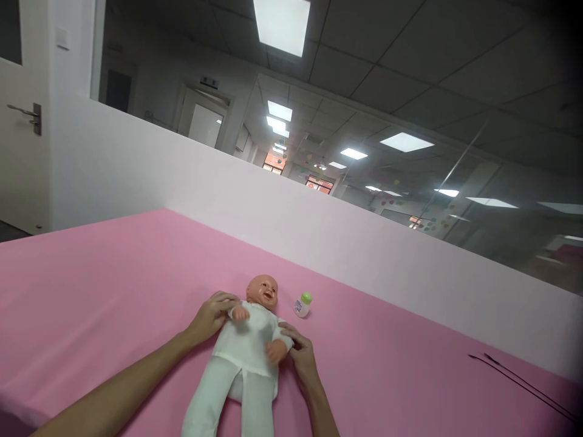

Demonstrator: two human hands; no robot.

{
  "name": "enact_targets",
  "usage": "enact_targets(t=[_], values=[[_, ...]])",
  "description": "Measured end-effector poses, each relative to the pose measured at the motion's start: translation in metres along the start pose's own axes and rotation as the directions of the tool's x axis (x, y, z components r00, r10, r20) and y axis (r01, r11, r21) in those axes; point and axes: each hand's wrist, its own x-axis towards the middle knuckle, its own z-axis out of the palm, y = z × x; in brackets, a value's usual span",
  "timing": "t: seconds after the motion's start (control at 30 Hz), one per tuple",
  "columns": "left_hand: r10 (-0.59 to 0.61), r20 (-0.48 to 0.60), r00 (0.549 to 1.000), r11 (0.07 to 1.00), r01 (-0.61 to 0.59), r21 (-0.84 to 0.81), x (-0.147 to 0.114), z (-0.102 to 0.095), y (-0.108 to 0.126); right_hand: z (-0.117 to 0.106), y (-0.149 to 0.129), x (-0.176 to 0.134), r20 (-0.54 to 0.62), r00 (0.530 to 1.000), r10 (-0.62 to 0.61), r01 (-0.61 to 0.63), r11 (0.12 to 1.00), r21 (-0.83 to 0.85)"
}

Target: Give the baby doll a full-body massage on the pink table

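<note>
A baby doll [248,340] in a white top and white trousers lies on its back on a pink-covered surface [387,376]. At the doll's arm on the left of the view, my left hand [214,314] has its fingers closed at the sleeve near the shoulder. My right hand [303,358] grips the other sleeve, its fingers curled over the upper arm and its thumb hidden. Both of the doll's small hands look slightly blurred. Just beyond its shoulder stands a small clear bottle [301,307] with a green cap, touched by neither hand.
A low white wall [273,206] topped with glass borders the far side of the pink surface. Two thin dark cords or sticks [523,385] lie at the right. At far left is a door with a metal handle [34,118].
</note>
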Motion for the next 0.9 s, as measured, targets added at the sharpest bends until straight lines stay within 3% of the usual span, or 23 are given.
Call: enact_targets(t=[0.13,0.23,0.33,0.43,0.53,0.6,0.73,0.9], values=[[0.127,0.065,0.99,0.991,-0.13,0.039,-0.002,0.003,-0.001,0.003,0.004,-0.001,0.088,0.996,-0.018,0.022,0.999,-0.045],[0.108,0.051,0.993,0.993,-0.111,0.045,-0.002,0.002,0.001,0.006,0.004,-0.001,0.007,1.0,0.023,-0.023,1.0,-0.009],[-0.04,-0.032,0.999,0.999,0.04,0.014,-0.001,0.001,0.0,0.006,0.002,0.0,-0.144,0.983,0.109,-0.085,0.983,0.161],[-0.27,-0.166,0.948,0.962,0.257,-0.096,0.002,0.0,-0.007,0.002,0.003,0.001,-0.277,0.947,0.16,-0.07,0.949,0.308],[-0.415,-0.238,0.878,0.904,0.369,-0.214,0.004,-0.001,-0.014,-0.002,0.004,0.002,-0.318,0.927,0.198,-0.083,0.936,0.343],[-0.434,-0.239,0.869,0.894,0.384,-0.23,0.005,-0.001,-0.014,-0.003,0.004,0.002,-0.312,0.927,0.208,-0.098,0.938,0.332],[-0.326,-0.187,0.927,0.941,0.298,-0.161,0.003,-0.001,-0.008,0.0,0.001,0.002,-0.19,0.969,0.161,-0.105,0.956,0.272],[-0.015,-0.033,0.999,1.0,0.015,0.014,-0.001,0.003,-0.003,0.002,0.006,0.001,0.008,0.999,0.044,-0.044,0.997,0.071]])
